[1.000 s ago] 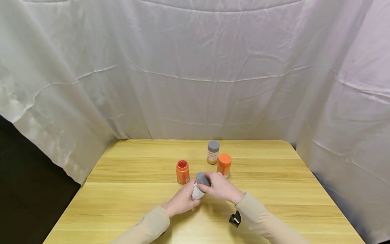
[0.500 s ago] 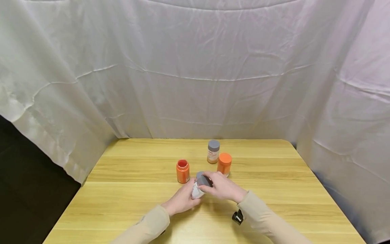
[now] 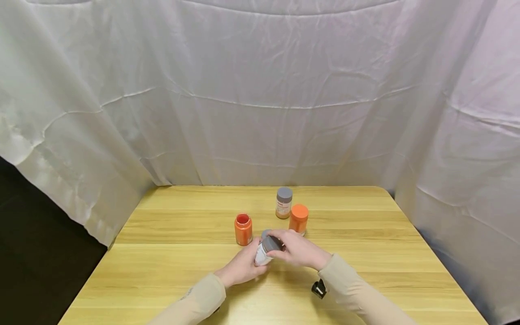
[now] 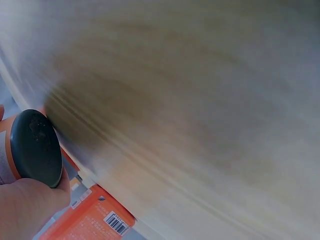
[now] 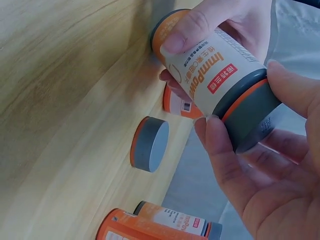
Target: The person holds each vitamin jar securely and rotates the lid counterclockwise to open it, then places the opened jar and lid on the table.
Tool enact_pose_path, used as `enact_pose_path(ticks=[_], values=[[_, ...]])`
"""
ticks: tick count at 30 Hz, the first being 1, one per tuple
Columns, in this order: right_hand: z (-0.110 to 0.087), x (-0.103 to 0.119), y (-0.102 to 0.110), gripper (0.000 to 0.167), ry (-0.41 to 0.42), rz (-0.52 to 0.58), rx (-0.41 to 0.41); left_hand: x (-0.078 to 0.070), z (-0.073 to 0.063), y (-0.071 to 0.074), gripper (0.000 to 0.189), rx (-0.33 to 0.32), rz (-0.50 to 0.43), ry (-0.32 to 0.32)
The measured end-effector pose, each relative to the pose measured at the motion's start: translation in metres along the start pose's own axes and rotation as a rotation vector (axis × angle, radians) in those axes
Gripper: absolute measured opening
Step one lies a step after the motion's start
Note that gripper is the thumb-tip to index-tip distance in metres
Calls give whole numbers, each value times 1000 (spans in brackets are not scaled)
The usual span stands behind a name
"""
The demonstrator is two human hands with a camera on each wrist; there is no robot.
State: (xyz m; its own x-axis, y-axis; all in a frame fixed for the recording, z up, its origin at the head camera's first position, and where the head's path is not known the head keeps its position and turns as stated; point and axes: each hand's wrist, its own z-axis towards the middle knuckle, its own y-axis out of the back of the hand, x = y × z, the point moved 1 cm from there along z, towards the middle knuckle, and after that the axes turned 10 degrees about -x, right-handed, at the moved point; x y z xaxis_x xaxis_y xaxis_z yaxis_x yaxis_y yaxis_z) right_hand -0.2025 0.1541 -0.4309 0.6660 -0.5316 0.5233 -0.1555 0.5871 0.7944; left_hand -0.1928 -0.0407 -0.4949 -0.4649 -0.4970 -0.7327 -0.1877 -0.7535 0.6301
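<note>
A supplement bottle [image 5: 210,75] with a white label lies tilted in my left hand [image 3: 242,266], low over the wooden table. In the left wrist view, its dark round base [image 4: 37,147] faces the camera. My right hand [image 3: 298,249] holds the bottle's grey cap [image 5: 252,117] between thumb and fingers; the cap sits at the bottle's mouth with an orange band showing along its edge. A second grey cap [image 5: 150,145] lies loose on the table just beyond the hands, mostly hidden by the right hand in the head view.
An orange bottle [image 3: 243,232] with no lid stands just left of the hands. Behind the right hand is an orange-capped bottle [image 3: 299,219], and farther back a grey-capped bottle [image 3: 284,203]. Grey-white curtains [image 3: 260,135] surround the table [image 3: 183,225].
The right hand has shifted slightly right and turned with the cap, and the bottle leans a little more to the right. The other bottles have stayed where they were.
</note>
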Motion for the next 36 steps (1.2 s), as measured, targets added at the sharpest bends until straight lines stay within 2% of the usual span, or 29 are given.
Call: enact_pose_path(ticks=[22,36], values=[[-2,-3,3,50,75,-1,7,2,-1,1,58,2,-15,-16],[-2,-12,-1,54,88,177,20,2,-1,1,63,1,-13,-27]])
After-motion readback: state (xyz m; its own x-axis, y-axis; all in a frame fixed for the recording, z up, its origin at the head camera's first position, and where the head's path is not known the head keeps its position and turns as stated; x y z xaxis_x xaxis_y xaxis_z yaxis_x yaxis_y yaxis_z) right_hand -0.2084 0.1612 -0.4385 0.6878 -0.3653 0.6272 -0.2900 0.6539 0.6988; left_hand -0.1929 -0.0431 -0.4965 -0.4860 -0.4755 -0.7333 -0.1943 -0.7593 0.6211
